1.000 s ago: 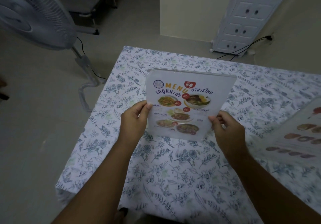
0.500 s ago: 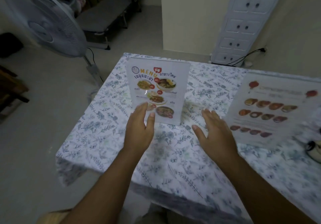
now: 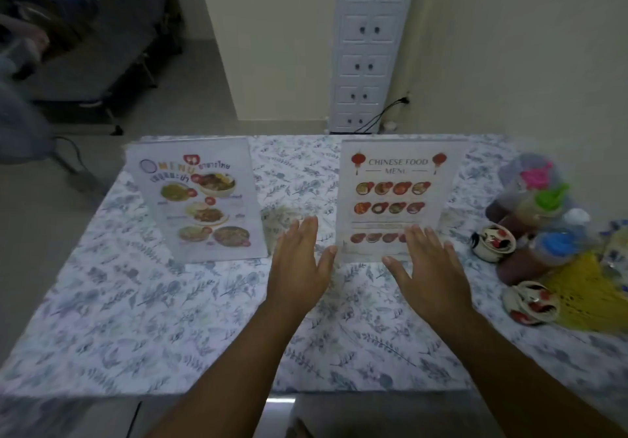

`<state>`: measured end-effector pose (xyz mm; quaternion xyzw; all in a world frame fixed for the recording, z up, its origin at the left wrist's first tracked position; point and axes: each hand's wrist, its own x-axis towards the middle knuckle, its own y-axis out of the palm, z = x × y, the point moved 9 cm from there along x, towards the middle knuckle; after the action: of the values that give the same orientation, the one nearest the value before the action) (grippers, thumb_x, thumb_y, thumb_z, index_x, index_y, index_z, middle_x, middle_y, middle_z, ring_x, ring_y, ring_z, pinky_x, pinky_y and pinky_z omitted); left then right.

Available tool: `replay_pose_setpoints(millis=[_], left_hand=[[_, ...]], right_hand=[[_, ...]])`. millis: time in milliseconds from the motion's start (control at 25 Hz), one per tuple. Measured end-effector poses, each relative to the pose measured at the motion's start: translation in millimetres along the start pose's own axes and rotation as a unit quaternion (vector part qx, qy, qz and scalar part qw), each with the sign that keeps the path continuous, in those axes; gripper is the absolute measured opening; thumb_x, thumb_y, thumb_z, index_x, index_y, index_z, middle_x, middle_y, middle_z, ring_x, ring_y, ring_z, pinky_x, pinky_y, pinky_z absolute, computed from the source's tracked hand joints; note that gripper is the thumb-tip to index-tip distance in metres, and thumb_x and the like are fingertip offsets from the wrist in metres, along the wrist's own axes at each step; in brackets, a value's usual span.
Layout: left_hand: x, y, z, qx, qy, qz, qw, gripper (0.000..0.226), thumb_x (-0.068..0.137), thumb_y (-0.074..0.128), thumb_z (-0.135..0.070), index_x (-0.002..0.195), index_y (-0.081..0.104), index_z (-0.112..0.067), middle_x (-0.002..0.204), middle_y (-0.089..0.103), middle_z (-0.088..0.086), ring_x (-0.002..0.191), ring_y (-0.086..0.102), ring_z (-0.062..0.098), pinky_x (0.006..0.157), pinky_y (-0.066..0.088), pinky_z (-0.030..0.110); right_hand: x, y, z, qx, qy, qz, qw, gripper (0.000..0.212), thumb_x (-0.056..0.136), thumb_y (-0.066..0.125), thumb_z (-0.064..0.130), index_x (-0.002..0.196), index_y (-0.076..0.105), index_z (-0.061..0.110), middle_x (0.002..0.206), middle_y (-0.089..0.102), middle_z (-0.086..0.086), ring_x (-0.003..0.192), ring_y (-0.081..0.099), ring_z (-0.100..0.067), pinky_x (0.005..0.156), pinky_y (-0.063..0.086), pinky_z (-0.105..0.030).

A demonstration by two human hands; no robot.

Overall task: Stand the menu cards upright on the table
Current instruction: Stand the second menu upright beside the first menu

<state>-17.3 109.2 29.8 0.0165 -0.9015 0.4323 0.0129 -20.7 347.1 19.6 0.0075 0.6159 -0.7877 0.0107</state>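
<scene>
two menu cards (image 3: 197, 199) (image 3: 399, 199), two hands (image 3: 299, 267) (image 3: 430, 274), two small cups (image 3: 494, 242) (image 3: 531, 301), one table (image 3: 153, 318)

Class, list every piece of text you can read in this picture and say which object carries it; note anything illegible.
"CHINESE FOOD MENU": heading on the right-hand clear acrylic menu card with red lanterns.
"MENU": orange heading on the left-hand clear acrylic menu card with dish photos.
Thai script beside and under that heading: too blurred to transcribe.
Dish captions and prices on both cards: too small to read.

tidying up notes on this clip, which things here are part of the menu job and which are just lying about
Part of the job:
Thai menu card, standing
Chinese food menu card, standing
left hand and right hand, open, empty

Lying about:
capped bottles
small patterned cups
yellow netting
</scene>
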Motion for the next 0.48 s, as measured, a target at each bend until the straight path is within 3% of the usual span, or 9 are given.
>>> replay_pose_setpoints(millis=[120, 240, 360, 400, 480], left_hand=[[29.9, 10.3, -18.7, -0.026, 0.02, 0.019, 0.999, 0.066, 0.102, 0.052, -0.045, 0.16, 0.034, -0.017, 0.166, 0.039, 0.004, 0.157, 0.025, 0.025, 0.127, 0.021, 0.043], [62.5, 16.7, -29.9, -0.101, 0.034, 0.019, 0.994, 0.049, 0.101, 0.058, -0.035, 0.147, 0.052, -0.019, 0.145, 0.061, 0.003, 0.135, 0.052, 0.021, 0.108, 0.04, 0.03], [85.6, 21.6, -19.4, -0.182, -0.019, -0.011, 0.983, 0.02, 0.103, 0.056, -0.031, 0.116, 0.071, -0.029, 0.109, 0.074, -0.017, 0.095, 0.068, 0.002, 0.073, 0.046, 0.003], [91.5, 22.0, -15.2, -0.2, -0.039, -0.032, 0.978, 0.017, 0.103, 0.055, -0.029, 0.102, 0.072, -0.034, 0.094, 0.075, -0.021, 0.084, 0.068, -0.001, 0.064, 0.045, 0.002], [106.6, 25.1, -14.5, -0.225, -0.06, -0.068, 0.97, 0.023, 0.103, 0.056, -0.03, 0.09, 0.072, -0.037, 0.081, 0.075, -0.022, 0.076, 0.07, 0.001, 0.06, 0.051, 0.009]], right_hand=[[16.9, -21.3, -29.5, 0.012, 0.057, -0.033, 0.998, 0.079, 0.096, 0.038, 0.066, 0.156, 0.035, 0.015, 0.161, 0.04, -0.009, 0.151, 0.03, -0.027, 0.122, 0.022, -0.047], [43.4, -35.1, -54.4, 0.179, 0.111, -0.075, 0.975, 0.048, 0.093, 0.058, 0.05, 0.132, 0.056, 0.022, 0.125, 0.067, -0.003, 0.115, 0.061, -0.027, 0.094, 0.052, -0.045], [71.2, -30.0, -74.1, 0.35, 0.169, -0.09, 0.917, 0.028, 0.097, 0.063, 0.034, 0.121, 0.063, 0.02, 0.108, 0.07, 0.005, 0.097, 0.067, -0.019, 0.076, 0.052, -0.03], [80.2, -26.6, -80.3, 0.369, 0.185, -0.1, 0.905, 0.021, 0.098, 0.062, 0.032, 0.115, 0.065, 0.019, 0.101, 0.072, 0.007, 0.093, 0.069, -0.019, 0.071, 0.05, -0.026], [102.4, -25.3, -91.0, 0.411, 0.203, -0.126, 0.88, 0.013, 0.1, 0.06, 0.03, 0.102, 0.065, 0.019, 0.087, 0.071, 0.011, 0.088, 0.072, -0.02, 0.063, 0.048, -0.024]])
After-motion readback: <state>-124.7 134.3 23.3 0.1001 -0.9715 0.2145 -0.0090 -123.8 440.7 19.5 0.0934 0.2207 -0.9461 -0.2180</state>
